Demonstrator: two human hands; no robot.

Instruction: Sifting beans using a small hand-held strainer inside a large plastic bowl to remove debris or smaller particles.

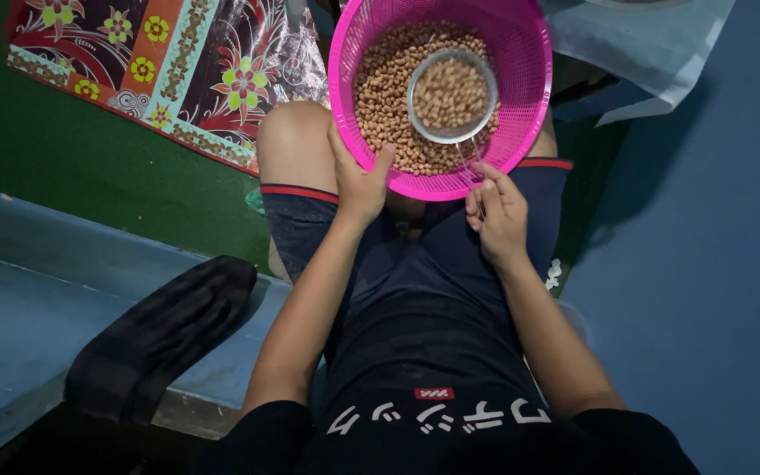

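Right now a small metal strainer (451, 95) full of peanuts (389, 84) sits inside the pink basket (521, 53) on the person's lap. The right hand (498, 215) has its grip pinched shut on the strainer's thin handle, while the left hand (359, 180) clasps the basket's near rim, thumb hooked over the edge. A flowered cloth (178, 62) lies beyond the knee, and a dark folded cloth (160, 334) rests on the blue floor.

One pink basket (521, 53), one metal strainer (452, 95), countless peanuts (380, 97), two hands (361, 180), one patterned cloth (178, 62).
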